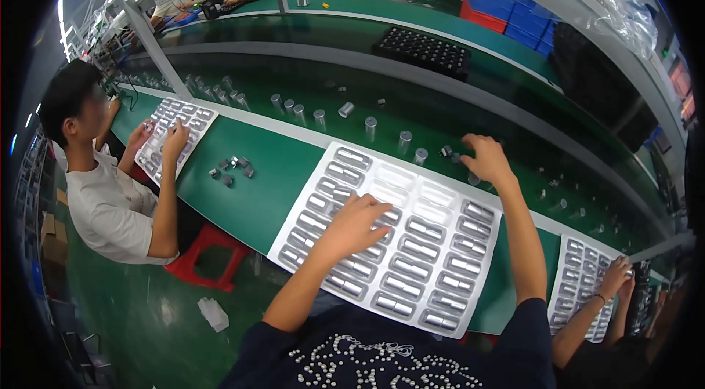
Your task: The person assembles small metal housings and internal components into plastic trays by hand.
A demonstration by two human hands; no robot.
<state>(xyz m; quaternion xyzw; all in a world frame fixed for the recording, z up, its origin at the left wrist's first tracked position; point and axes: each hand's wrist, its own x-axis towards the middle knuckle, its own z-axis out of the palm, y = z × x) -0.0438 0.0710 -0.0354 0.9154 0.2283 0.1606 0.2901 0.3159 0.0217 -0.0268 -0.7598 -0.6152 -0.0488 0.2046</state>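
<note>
The left hand [358, 224] lies palm-down on the tray [481, 288], fingers spread loosely over the middle pockets, holding nothing that can be seen. The tray is a clear blister sheet with rows of pockets, set on the green bench [257, 183] right in front of the person; most pockets hold a silver cylinder, while a few near the top middle look bare. The right hand [485, 158] reaches past the tray's far edge to the belt [411, 106], fingers curled down over small parts [446, 150] there; whether it pinches one I cannot tell. More silver cylinders [371, 125] stand upright in a loose line along the belt, well apart from each other. To the left a co-worker [110, 198] in a white shirt sits with both hands on a second tray [192, 127], and a few loose parts lie on the bench between the two trays. At the right, another person's hand [615, 275] rests on a third tray [574, 282].
</note>
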